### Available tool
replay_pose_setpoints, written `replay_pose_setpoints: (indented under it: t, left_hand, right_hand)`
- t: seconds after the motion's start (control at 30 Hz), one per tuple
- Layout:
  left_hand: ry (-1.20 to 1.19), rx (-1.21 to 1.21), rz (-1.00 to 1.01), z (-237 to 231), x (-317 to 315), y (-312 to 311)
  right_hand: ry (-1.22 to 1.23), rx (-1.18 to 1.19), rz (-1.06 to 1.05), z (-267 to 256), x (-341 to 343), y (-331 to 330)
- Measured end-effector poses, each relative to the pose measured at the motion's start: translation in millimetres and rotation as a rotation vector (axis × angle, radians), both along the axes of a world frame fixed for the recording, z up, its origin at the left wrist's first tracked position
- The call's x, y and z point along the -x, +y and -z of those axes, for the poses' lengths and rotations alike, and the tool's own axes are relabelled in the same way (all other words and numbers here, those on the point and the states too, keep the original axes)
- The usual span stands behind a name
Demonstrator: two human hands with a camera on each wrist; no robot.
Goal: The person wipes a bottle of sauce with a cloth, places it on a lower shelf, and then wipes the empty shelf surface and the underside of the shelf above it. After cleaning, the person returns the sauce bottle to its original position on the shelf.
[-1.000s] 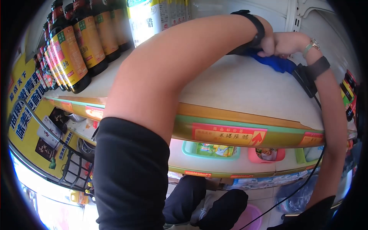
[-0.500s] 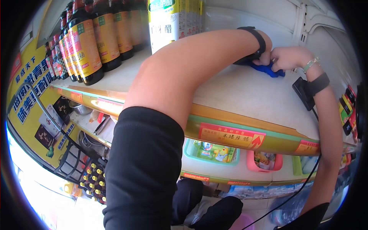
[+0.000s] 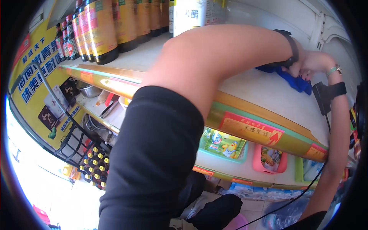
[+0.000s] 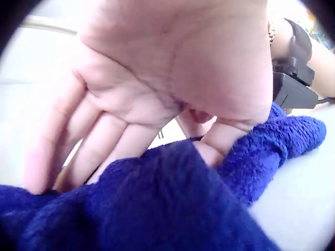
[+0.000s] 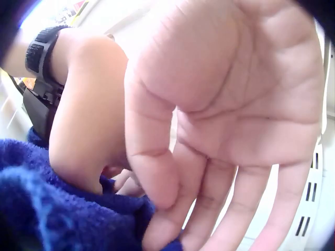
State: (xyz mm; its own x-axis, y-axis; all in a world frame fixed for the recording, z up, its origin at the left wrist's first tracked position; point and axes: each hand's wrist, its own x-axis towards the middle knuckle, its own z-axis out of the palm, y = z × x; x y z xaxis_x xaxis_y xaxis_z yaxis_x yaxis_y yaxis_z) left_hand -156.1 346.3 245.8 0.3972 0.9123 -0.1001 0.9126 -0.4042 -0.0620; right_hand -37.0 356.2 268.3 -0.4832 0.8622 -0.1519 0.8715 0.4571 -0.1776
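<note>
Across the middle of the head view, a long white shelf with a gold-and-green front edge (image 3: 253,92) is running, its right part lying under both hands. Next in size, a yellow poster with blue-and-white lettering (image 3: 38,78) is filling the far left. One black fabric sleeve (image 3: 149,153) is covering the upper left arm, whose bare forearm is arching over the shelf. Dark glass bottles with yellow labels (image 3: 101,34) are standing upright in rows on the shelf's left part. Beneath the shelf, a turquoise plastic basket (image 3: 242,155) is holding a green packet (image 3: 224,143); just beside it, a pink plastic basket (image 3: 264,170) is sitting. One deep-blue, fluffy cloth (image 3: 295,82) is lying bunched on the shelf's rear right, below both hands. The left hand (image 4: 152,94) is reaching thumb and fingers to the cloth; its fingertips being hidden, whether this grip is pinching cannot be told. The right hand (image 5: 220,125) is pressing thumb against forefinger, its grip pinching the cloth's edge, other fingers slanting downward. A red-and-yellow price label (image 3: 251,129) is facing outward on the shelf edge. Smallest, a slim wristwatch (image 3: 334,70) is circling the right wrist.
</note>
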Motion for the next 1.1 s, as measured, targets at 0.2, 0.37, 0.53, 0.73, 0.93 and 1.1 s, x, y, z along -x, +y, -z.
replay_pose_setpoints:
  t: [0.2,0.37,0.53,0.73,0.93,1.1]
  left_hand:
    - [0.074,0.002,0.081,11.1,-3.4,30.0]
    - [0.001,-0.051,-0.138,13.7,7.8,18.2]
    - [-0.047,-0.044,-0.105,16.2,9.9,23.5]
    - [0.059,0.011,-0.108,17.8,2.5,37.2]
    - [0.228,0.020,-0.196,4.7,-0.9,17.1]
    - [0.260,0.084,-0.246,-5.4,-2.0,-10.5]
  right_hand:
    - [-0.120,-0.100,-0.104,6.8,0.4,15.0]
    - [-0.211,-0.160,-0.057,12.7,9.8,10.4]
    - [-0.371,-0.266,-0.080,12.8,18.9,-6.0]
    - [-0.307,-0.228,-0.089,10.9,15.3,-5.5]
    - [-0.307,-0.247,-0.117,12.8,16.6,2.4]
    - [-0.311,-0.261,-0.143,12.7,19.0,-4.8]
